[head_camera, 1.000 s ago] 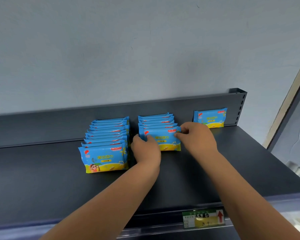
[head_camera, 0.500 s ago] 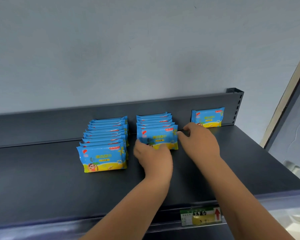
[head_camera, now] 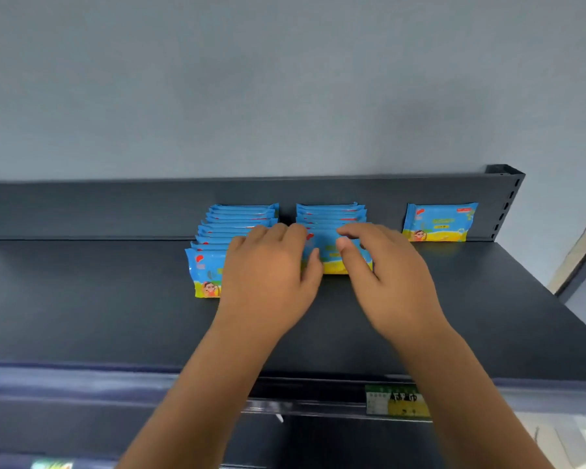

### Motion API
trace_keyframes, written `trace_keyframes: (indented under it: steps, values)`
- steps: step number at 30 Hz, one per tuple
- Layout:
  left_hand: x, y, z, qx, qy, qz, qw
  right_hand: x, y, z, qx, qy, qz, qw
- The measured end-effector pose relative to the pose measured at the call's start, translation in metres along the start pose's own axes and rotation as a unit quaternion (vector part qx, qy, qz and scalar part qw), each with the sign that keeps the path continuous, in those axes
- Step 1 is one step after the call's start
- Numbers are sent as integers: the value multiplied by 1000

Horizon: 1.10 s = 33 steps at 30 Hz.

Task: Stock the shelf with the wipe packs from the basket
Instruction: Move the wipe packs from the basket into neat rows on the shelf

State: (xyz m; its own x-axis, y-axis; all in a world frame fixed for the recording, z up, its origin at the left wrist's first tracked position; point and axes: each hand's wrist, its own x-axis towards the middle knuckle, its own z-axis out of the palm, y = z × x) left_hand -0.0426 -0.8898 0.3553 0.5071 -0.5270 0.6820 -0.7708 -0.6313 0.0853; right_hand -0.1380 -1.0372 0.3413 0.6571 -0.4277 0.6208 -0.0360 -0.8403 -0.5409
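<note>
Wipe packs [head_camera: 330, 214]: blue-yellow, upright in rows | left hand [head_camera: 268, 275], right hand [head_camera: 389, 282] over them | grip unclear

My left hand [head_camera: 271, 275] and right hand [head_camera: 389, 279] at the front pack [head_camera: 329, 255] of the middle row, left thumb against its left edge, right thumb on its face, right fingers curved over its top, fuller row [head_camera: 224, 228] just left, lone pack [head_camera: 438, 221] standing far right on the dark shelf [head_camera: 82, 299].

I see the shelf [head_camera: 82, 299] bearing a left row [head_camera: 230, 225] and middle row [head_camera: 332, 213] (upright packs), plus a lone pack [head_camera: 440, 221].
</note>
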Motion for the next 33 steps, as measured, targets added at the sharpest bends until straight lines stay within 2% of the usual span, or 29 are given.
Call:
trace_keyframes:
  steps: [4,10,18,27,33]
  values:
    - [-32,-41,-31,53,10,-44,998,-1,-49,21,59,-27,-59,996]
    - [-112,-106,-78,123,15,-173,977,-16,-130,95,95,-138,-186,968]
    - [-258,-191,-155,252,-39,-355,900,-96,-254,208,132,-303,-329,885]
    - [-413,-281,-255,313,-97,-480,813,-210,-394,305,114,-393,-407,816]
    - [-481,-335,-285,316,-132,-521,782,-263,-450,365,122,-415,-430,792]
